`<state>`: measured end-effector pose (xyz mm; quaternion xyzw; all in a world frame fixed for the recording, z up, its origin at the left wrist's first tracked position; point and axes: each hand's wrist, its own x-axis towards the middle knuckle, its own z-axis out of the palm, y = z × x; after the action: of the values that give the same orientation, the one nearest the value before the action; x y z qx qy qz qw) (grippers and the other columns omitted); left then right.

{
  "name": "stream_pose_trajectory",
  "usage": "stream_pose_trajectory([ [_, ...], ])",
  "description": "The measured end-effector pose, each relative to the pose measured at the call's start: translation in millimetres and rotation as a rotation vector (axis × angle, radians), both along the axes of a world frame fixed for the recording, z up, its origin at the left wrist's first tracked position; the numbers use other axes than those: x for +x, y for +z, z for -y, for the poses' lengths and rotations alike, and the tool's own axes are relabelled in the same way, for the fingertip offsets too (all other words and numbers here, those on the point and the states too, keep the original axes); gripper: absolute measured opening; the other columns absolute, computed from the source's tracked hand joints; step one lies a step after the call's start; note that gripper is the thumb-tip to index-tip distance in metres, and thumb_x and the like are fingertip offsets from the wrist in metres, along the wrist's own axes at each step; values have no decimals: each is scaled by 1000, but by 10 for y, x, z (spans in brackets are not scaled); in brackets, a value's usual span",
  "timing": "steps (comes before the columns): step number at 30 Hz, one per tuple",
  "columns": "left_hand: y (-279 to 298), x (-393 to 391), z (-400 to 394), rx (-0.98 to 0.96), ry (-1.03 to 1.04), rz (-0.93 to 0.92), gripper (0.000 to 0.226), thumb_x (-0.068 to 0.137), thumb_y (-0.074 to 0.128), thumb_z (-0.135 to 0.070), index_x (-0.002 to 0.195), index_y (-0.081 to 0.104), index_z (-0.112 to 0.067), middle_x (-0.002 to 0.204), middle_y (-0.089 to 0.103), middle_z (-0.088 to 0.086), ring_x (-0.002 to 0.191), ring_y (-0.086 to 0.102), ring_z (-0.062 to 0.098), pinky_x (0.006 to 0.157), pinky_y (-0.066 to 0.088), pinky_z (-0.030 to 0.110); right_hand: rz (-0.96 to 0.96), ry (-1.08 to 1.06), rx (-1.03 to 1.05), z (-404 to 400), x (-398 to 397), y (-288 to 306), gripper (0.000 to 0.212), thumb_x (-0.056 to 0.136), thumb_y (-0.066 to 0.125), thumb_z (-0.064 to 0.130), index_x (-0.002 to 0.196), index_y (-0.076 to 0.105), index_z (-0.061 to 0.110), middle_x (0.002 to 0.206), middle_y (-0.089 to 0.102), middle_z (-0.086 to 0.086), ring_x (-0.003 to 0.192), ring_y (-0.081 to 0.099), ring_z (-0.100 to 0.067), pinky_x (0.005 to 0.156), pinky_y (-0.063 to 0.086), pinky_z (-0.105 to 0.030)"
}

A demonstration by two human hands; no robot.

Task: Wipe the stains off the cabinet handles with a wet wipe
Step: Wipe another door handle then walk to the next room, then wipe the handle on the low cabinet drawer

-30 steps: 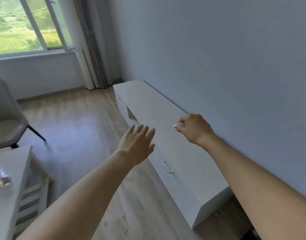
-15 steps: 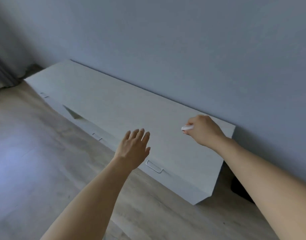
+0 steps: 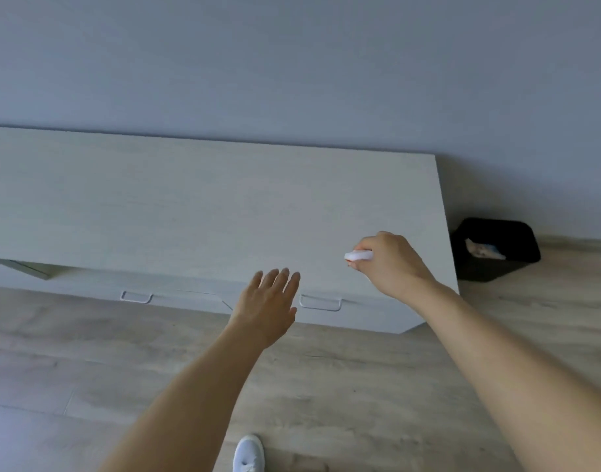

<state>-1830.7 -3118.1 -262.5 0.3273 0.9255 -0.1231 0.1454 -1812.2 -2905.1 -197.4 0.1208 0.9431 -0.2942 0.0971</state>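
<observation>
A long low white cabinet [image 3: 203, 206] stands against the wall. Two white loop handles show on its front: the right handle [image 3: 320, 303] and the left handle [image 3: 136, 297]. My right hand [image 3: 391, 264] hovers over the cabinet's right end, above the right handle, closed on a folded white wet wipe [image 3: 358, 255]. My left hand [image 3: 268, 303] is flat with fingers apart, holding nothing, just left of the right handle and covering part of the cabinet front.
A black bin [image 3: 496, 250] with some white rubbish inside sits on the floor right of the cabinet. An open gap [image 3: 26, 267] shows in the cabinet front at far left. Wooden floor [image 3: 87, 369] lies below, with a white shoe [image 3: 248, 453] at the bottom edge.
The view has swung right and down, from the window and chair to facing the cabinet squarely. Both hands now sit lower, near the right handle. The bin has come into view.
</observation>
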Motion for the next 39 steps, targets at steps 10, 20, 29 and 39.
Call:
stream_pose_trajectory([
  [10,-1872,-206,169,44,67,-267,90,99,30,-43,125,-50,-12,135,-54,8,123,-50,26,96,-37,49,-249,-99,59,192,-48,-1482,17,91,59,26,101,69,17,95,52,-3,91,55,-22,76,47,-32],
  [20,-2960,-561,18,628,4,-779,101,84,62,-44,149,-5,-5,155,2,15,143,0,36,114,-7,54,-710,-123,18,325,-260,-2451,15,89,64,28,99,72,21,91,58,-1,80,57,-16,72,45,-25],
  [29,-3495,-673,-299,889,-32,-929,77,93,39,-49,145,12,0,149,9,22,139,10,39,111,10,61,-1042,-134,-77,403,-28,-2871,11,85,69,22,95,73,22,87,60,2,72,53,10,68,34,2],
  [39,-3663,-579,-653,1276,192,-838,73,90,46,-49,146,13,-17,151,4,15,141,1,33,112,-1,55,-1074,-231,-165,173,276,-3287,7,85,70,24,90,72,29,87,64,10,78,56,9,69,38,-2],
])
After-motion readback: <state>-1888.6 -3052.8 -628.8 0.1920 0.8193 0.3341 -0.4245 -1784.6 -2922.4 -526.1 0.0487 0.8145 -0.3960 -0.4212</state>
